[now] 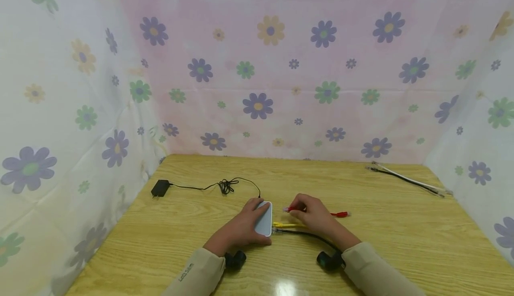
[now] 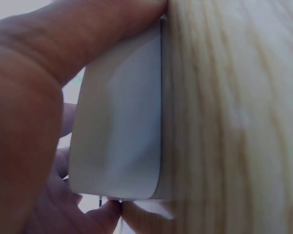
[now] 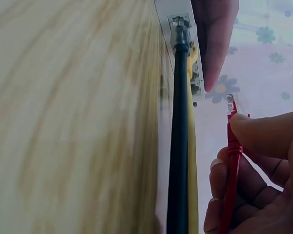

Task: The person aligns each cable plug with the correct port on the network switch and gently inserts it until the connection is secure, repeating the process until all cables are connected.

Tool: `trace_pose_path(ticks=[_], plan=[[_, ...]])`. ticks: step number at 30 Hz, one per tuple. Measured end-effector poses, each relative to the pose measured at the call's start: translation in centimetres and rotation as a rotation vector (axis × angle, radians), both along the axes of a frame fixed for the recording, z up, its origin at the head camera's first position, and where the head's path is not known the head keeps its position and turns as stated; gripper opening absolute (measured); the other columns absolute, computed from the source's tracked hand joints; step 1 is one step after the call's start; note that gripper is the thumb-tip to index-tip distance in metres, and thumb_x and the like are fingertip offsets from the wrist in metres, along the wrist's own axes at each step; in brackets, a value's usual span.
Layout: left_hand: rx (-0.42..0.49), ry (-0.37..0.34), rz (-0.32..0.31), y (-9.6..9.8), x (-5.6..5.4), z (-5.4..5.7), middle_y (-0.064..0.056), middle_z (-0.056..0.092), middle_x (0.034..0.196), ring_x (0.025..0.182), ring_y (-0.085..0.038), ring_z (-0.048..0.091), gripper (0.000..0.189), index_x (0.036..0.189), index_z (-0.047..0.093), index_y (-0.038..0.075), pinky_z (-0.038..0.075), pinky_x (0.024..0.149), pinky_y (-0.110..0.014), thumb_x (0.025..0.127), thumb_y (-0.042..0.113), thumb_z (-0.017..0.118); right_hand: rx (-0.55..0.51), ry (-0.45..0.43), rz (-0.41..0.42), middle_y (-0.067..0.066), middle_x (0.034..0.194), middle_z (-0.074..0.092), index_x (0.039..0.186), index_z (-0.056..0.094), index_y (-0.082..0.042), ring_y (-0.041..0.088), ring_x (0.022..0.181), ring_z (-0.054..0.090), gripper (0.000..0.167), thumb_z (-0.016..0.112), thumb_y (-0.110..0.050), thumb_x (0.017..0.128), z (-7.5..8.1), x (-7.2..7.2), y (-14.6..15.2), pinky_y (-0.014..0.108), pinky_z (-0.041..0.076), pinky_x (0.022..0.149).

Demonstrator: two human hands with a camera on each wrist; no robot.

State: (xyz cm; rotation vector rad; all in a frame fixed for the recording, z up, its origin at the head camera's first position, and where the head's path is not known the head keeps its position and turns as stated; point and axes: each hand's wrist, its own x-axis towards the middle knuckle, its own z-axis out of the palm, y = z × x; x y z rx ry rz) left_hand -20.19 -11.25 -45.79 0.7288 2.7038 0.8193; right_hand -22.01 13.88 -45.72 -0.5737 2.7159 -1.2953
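My left hand [image 1: 241,225] grips a small white network switch [image 1: 264,221], with thumb and fingers on opposite edges. In the left wrist view, a smooth side of the switch [image 2: 117,122] shows beside the thumb. My right hand [image 1: 315,215] pinches a red Ethernet cable [image 3: 233,131] just behind its clear plug, which points toward the switch but stands apart from it. The red cable's other plug [image 1: 341,214] pokes out right of the hand. A black Ethernet cable [image 3: 179,131] and a yellow Ethernet cable [image 1: 290,225] sit plugged into the switch's port side.
A black power adapter [image 1: 160,188] lies at the left; its thin cord [image 1: 226,186] runs to the switch's far end. A white cable [image 1: 405,176] and another black cable [image 1: 401,178] lie at the back right. Flowered cloth [image 1: 257,72] surrounds the wooden table [image 1: 192,224].
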Motion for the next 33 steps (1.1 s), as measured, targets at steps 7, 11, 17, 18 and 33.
trace_pose_path(ticks=[7,11,17,18,33], plan=[[0.001,0.009,0.004,-0.1,0.1,0.0,-0.007,0.018,0.160,0.131,-0.028,0.037,0.098,0.155,0.028,0.020,0.046,0.090,-0.040,0.076,0.050,0.078,0.004,0.032,0.036,-0.006,0.091,0.066,0.093,0.065,-0.017,0.008,0.081,0.060,0.005,0.068,-0.020,0.091,-0.3,0.0,-0.6,0.026,0.048,0.071],[-0.002,0.014,0.005,-0.1,0.1,-0.1,-0.007,0.018,0.160,0.130,-0.028,0.038,0.098,0.155,0.028,0.020,0.046,0.089,-0.040,0.076,0.050,0.078,0.013,0.039,0.044,-0.006,0.089,0.066,0.091,0.066,-0.016,0.008,0.080,0.060,0.007,0.070,-0.021,0.090,-0.4,0.1,-1.0,0.026,0.048,0.071],[-0.013,0.028,0.000,-0.1,0.0,-0.2,-0.007,0.018,0.160,0.131,-0.027,0.038,0.099,0.155,0.027,0.020,0.046,0.090,-0.040,0.076,0.051,0.078,0.043,0.026,0.029,-0.007,0.086,0.066,0.088,0.066,-0.019,0.008,0.078,0.059,0.004,0.070,-0.019,0.089,-0.4,0.3,-1.7,0.027,0.048,0.070],[-0.010,0.027,-0.001,-0.1,0.0,-0.2,-0.007,0.018,0.160,0.131,-0.027,0.038,0.099,0.155,0.027,0.020,0.046,0.090,-0.040,0.076,0.051,0.078,0.049,0.026,0.029,-0.008,0.086,0.066,0.087,0.066,-0.020,0.008,0.078,0.059,0.004,0.069,-0.019,0.090,-0.5,0.4,-1.7,0.028,0.048,0.070],[-0.010,0.029,-0.008,-0.1,0.0,-0.2,-0.007,0.018,0.160,0.129,-0.026,0.039,0.098,0.155,0.028,0.020,0.047,0.088,-0.038,0.076,0.052,0.077,0.100,0.017,0.003,-0.008,0.081,0.065,0.083,0.066,-0.021,0.008,0.073,0.057,0.007,0.070,-0.018,0.088,-0.7,0.3,-3.0,0.028,0.047,0.066]])
